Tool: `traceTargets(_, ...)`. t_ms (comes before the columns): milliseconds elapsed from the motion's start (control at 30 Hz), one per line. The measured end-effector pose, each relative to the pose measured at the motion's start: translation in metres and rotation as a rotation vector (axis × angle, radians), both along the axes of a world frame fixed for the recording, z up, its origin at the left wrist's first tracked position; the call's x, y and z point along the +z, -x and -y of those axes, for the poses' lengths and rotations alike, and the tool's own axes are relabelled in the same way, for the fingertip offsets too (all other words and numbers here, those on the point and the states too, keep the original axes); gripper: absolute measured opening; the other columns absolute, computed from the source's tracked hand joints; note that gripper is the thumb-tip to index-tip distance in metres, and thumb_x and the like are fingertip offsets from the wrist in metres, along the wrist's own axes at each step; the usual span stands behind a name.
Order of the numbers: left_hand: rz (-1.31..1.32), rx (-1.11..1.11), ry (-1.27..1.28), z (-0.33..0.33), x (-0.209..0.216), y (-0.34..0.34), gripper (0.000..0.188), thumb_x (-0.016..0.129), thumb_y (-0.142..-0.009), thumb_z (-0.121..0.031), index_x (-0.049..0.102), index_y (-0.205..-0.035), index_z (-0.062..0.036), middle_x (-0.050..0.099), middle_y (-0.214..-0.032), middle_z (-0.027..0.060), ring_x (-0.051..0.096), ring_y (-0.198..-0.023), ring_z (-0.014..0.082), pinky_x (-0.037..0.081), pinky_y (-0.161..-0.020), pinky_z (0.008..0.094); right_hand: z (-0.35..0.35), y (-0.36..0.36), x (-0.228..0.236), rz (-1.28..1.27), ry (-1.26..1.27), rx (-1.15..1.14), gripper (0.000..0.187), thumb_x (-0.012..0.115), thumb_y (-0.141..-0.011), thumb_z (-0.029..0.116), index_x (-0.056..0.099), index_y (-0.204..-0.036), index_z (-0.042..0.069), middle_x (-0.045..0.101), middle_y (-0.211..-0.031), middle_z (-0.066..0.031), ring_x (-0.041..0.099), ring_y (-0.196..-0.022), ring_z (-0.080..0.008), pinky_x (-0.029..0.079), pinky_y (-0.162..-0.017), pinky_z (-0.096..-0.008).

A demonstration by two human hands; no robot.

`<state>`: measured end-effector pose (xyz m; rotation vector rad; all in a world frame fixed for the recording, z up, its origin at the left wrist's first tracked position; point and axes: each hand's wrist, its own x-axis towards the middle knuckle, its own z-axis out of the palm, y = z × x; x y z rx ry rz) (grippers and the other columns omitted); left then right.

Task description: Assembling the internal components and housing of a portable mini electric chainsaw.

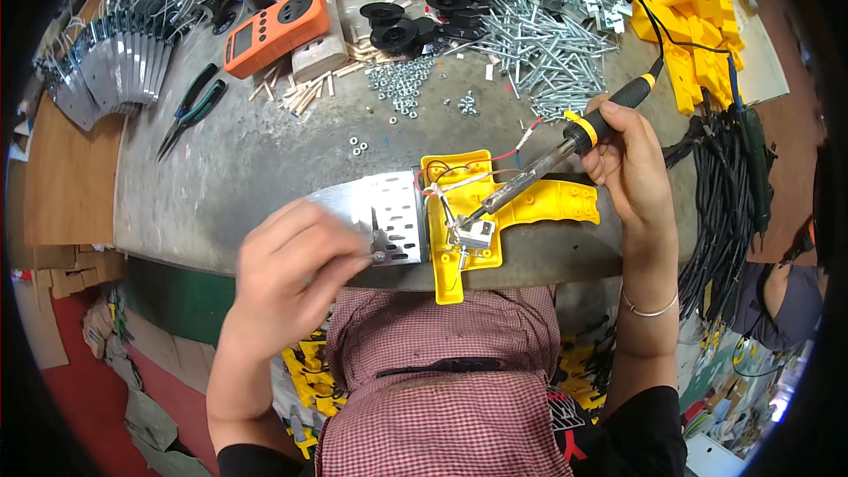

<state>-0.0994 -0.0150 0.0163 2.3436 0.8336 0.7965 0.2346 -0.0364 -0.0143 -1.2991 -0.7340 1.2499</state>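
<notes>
My right hand is closed round a soldering iron with a black and yellow handle. Its tip reaches down to a small white and metal block in an open yellow plastic half-shell with a handle. Red, white and black wires run within the shell. A slotted metal plate extends leftward from the shell. Over the plate's left part is my left hand, slightly blurred, thumb and fingers pinched together. Something small and shiny shows at its fingertips; I cannot make out what it is.
Behind lie an orange multimeter, loose nuts, many screws and black spools. Pliers and stacked metal plates are at left. Yellow shells and bundled black cables stand at right.
</notes>
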Motion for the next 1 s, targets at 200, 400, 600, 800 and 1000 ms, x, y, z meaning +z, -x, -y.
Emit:
traceTargets(200, 0.041, -0.053, 0.107, -0.012, -0.012, -0.040, 0.015, 0.069, -0.073, 0.009, 0.067, -0.086, -0.0001, 0.057, -0.084, 0.0091, 0.059, -0.073, 0.0219, 0.047, -0.064, 0.0315, 0.002, 0.002, 0.002, -0.020, -0.008, 0.010, 0.026, 0.052, -0.096, 0.029, 0.060, -0.088, 0.006, 0.061, -0.063, -0.0042, 0.054, -0.051, -0.0089, 0.042, -0.050, -0.0218)
traceTargets(400, 0.048, -0.072, 0.102, -0.014, -0.011, -0.052, 0.016, 0.068, -0.074, 0.010, 0.067, -0.086, 0.0005, 0.059, -0.085, 0.0096, 0.060, -0.075, 0.0215, 0.048, -0.067, 0.0293, 0.005, 0.003, 0.008, -0.004, -0.027, -0.004, 0.024, 0.052, -0.097, 0.027, 0.058, -0.091, 0.005, 0.061, -0.066, -0.0040, 0.055, -0.054, -0.0087, 0.042, -0.051, -0.0218)
traceTargets(600, 0.153, 0.001, 0.355, -0.011, -0.011, -0.047, 0.026, 0.071, -0.076, 0.007, 0.057, -0.097, 0.0014, 0.065, -0.083, 0.0084, 0.062, -0.076, 0.0146, 0.050, -0.071, 0.0268, 0.004, 0.004, 0.007, -0.032, -0.020, 0.010, 0.023, 0.051, -0.097, 0.026, 0.058, -0.092, 0.004, 0.061, -0.067, -0.0040, 0.055, -0.054, -0.0087, 0.042, -0.052, -0.0218)
traceTargets(800, 0.126, 0.027, 0.285, -0.011, -0.015, -0.053, 0.039, 0.076, -0.076, 0.003, 0.048, -0.103, -0.0016, 0.068, -0.079, 0.0064, 0.065, -0.076, 0.0127, 0.051, -0.074, 0.0269, 0.005, 0.003, 0.005, -0.035, -0.027, 0.004, 0.024, 0.051, -0.098, 0.027, 0.058, -0.092, 0.004, 0.061, -0.069, -0.0040, 0.055, -0.055, -0.0085, 0.042, -0.051, -0.0219)
traceTargets(1000, 0.119, 0.050, 0.256, -0.010, -0.014, -0.053, 0.043, 0.080, -0.073, 0.000, 0.050, -0.103, -0.0017, 0.069, -0.079, 0.0074, 0.066, -0.076, 0.0137, 0.050, -0.078, 0.0281, 0.004, 0.004, 0.006, -0.037, -0.033, 0.008, 0.024, 0.051, -0.098, 0.026, 0.058, -0.091, 0.004, 0.062, -0.070, -0.0040, 0.055, -0.055, -0.0083, 0.042, -0.051, -0.0218)
